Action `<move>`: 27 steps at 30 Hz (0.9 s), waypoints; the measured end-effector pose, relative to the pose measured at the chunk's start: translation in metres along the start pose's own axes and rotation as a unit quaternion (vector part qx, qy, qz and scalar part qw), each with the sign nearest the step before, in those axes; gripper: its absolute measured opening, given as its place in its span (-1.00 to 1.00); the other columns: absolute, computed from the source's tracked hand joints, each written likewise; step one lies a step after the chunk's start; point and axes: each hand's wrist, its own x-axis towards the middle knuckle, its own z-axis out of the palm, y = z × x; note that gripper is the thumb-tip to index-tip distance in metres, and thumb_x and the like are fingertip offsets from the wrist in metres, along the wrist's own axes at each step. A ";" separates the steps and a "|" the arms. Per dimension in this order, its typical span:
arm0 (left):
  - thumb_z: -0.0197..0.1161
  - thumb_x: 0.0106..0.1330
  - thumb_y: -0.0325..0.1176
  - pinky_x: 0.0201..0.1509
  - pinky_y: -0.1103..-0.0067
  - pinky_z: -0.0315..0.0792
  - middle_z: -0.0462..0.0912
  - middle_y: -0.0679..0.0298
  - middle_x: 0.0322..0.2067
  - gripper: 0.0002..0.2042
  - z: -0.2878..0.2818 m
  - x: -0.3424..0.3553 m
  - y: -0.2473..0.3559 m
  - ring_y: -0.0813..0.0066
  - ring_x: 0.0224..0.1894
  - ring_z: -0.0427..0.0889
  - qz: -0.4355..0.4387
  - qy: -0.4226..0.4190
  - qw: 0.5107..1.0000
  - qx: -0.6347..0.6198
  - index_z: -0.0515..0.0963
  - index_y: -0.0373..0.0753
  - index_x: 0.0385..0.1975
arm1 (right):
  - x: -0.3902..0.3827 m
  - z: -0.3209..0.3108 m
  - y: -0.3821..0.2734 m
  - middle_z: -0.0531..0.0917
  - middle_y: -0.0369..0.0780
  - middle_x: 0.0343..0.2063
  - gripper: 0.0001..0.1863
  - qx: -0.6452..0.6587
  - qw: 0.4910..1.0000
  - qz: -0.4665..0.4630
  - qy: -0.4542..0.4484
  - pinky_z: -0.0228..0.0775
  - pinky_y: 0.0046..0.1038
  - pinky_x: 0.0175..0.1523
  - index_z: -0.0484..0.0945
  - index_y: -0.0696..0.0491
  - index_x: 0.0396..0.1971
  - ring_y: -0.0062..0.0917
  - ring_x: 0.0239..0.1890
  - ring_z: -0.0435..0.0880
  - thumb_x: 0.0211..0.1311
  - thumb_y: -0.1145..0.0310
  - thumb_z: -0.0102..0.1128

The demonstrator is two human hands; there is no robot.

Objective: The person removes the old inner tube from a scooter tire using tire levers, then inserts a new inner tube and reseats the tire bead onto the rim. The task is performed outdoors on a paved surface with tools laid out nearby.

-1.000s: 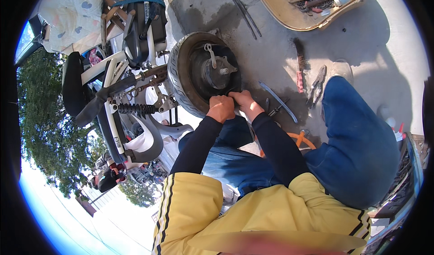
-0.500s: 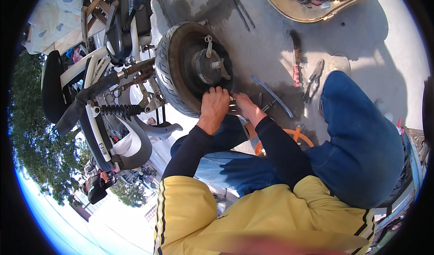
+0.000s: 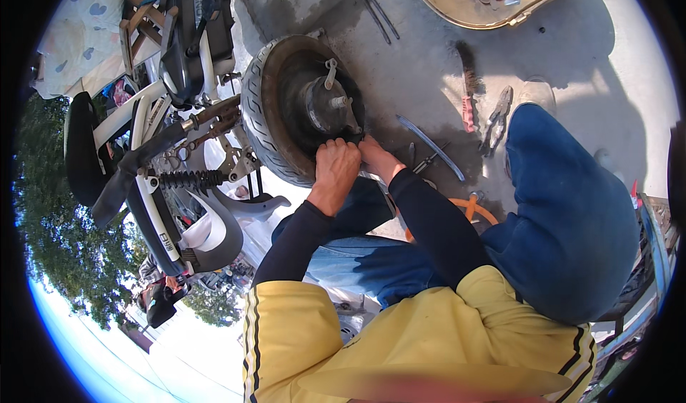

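Note:
A scooter wheel lies tilted on the ground, its black tyre off to one side of the dark metal hub. The hub carries an axle stub and a small lever. At the near side of the tyre my left hand is closed, its fingers curled over the inner edge. Right beside it, my right hand is closed on the same edge, its fingertips partly hidden. The two hands nearly touch.
A partly stripped scooter stands at the left. On the concrete at the right lie a red-handled wire brush, pliers and a grey curved strip. A yellowish tray of tools sits at the far right; an orange ring-shaped object is by my leg.
My right hand has moved left and slightly away from me, closing the gap to my left hand. My left hand stays at the tyre edge.

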 end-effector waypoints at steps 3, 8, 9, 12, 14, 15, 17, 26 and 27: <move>0.25 0.29 -0.43 -0.24 0.34 0.68 0.78 0.08 -0.36 -0.88 -0.006 0.012 0.000 0.15 -0.26 0.82 -0.070 -0.031 0.996 -0.039 0.71 -0.24 -0.41 | 0.018 -0.001 0.004 0.70 0.00 -0.02 -0.61 -0.022 0.999 -0.004 0.024 0.73 0.07 -0.17 0.52 0.13 0.15 -0.11 -0.09 0.78 0.37 0.39 0.28; 0.26 0.28 -0.48 -0.28 0.32 0.70 0.80 0.01 -0.34 -0.87 -0.010 0.019 0.000 0.09 -0.28 0.84 -0.106 -0.056 0.989 -0.086 0.74 -0.26 -0.44 | 0.008 0.001 0.007 0.73 0.03 -0.08 -0.63 -0.027 0.999 -0.016 0.043 0.71 -0.05 -0.15 0.57 0.30 0.05 -0.14 -0.11 0.79 0.31 0.43 0.32; 0.27 0.27 -0.48 -0.29 0.32 0.69 0.80 0.00 -0.34 -0.88 -0.012 0.020 -0.001 0.08 -0.28 0.84 -0.106 -0.054 0.989 -0.086 0.74 -0.26 -0.45 | 0.010 0.001 0.011 0.74 0.03 -0.11 -0.64 -0.010 0.999 -0.027 0.038 0.73 -0.06 -0.18 0.58 0.31 0.02 -0.14 -0.14 0.81 0.32 0.42 0.34; 0.28 0.25 -0.49 -0.25 0.29 0.70 0.79 0.01 -0.38 -0.89 -0.013 0.021 -0.003 0.04 -0.28 0.83 -0.087 -0.052 0.991 -0.085 0.74 -0.26 -0.46 | 0.021 -0.008 0.019 0.74 0.03 -0.10 -0.61 0.041 0.998 -0.035 0.029 0.73 -0.12 -0.16 0.57 0.33 0.03 -0.17 -0.13 0.81 0.31 0.40 0.39; 0.28 0.26 -0.47 -0.22 0.27 0.70 0.79 0.02 -0.38 -0.88 -0.013 0.018 -0.008 0.02 -0.28 0.83 -0.047 -0.016 0.995 -0.089 0.74 -0.26 -0.47 | 0.014 -0.004 0.015 0.72 0.04 0.02 -0.47 0.067 0.997 0.011 0.026 0.66 -0.20 -0.01 0.51 0.36 0.16 -0.20 -0.01 0.77 0.26 0.42 0.40; 0.28 0.27 -0.45 -0.20 0.26 0.70 0.79 0.02 -0.39 -0.87 -0.014 0.017 -0.010 0.02 -0.28 0.83 -0.026 0.003 0.996 -0.090 0.74 -0.26 -0.47 | 0.009 -0.002 0.015 0.71 0.05 0.02 -0.46 0.082 0.996 0.010 0.019 0.68 -0.16 -0.01 0.50 0.35 0.17 -0.18 0.00 0.77 0.26 0.41 0.41; 0.27 0.28 -0.41 -0.15 0.26 0.69 0.79 -0.01 -0.35 -0.86 -0.012 0.013 -0.014 0.02 -0.23 0.83 -0.050 -0.054 0.992 -0.098 0.74 -0.26 -0.46 | -0.018 0.008 0.006 0.71 0.06 0.03 -0.43 0.105 0.994 0.012 0.004 0.72 -0.09 -0.01 0.48 0.34 0.20 -0.15 0.02 0.77 0.27 0.39 0.42; 0.34 0.09 -0.10 0.08 0.25 0.67 0.81 -0.10 -0.14 -0.57 -0.066 0.050 -0.022 -0.06 -0.03 0.81 -0.064 -0.381 0.913 -0.129 0.81 -0.25 -0.12 | -0.002 -0.013 0.017 0.73 0.06 -0.02 -0.63 -0.028 0.983 -0.125 -0.135 0.79 -0.05 -0.07 0.58 0.36 0.05 -0.15 -0.04 0.80 0.42 0.39 0.29; 0.34 0.11 -0.11 0.06 0.26 0.67 0.82 -0.08 -0.17 -0.61 -0.040 0.040 -0.024 -0.05 -0.04 0.81 -0.066 -0.369 0.918 -0.127 0.82 -0.21 -0.16 | -0.024 -0.001 0.012 0.73 0.04 -0.03 -0.67 0.073 0.993 -0.025 -0.093 0.79 -0.06 -0.07 0.61 0.35 0.02 -0.17 -0.04 0.81 0.45 0.39 0.26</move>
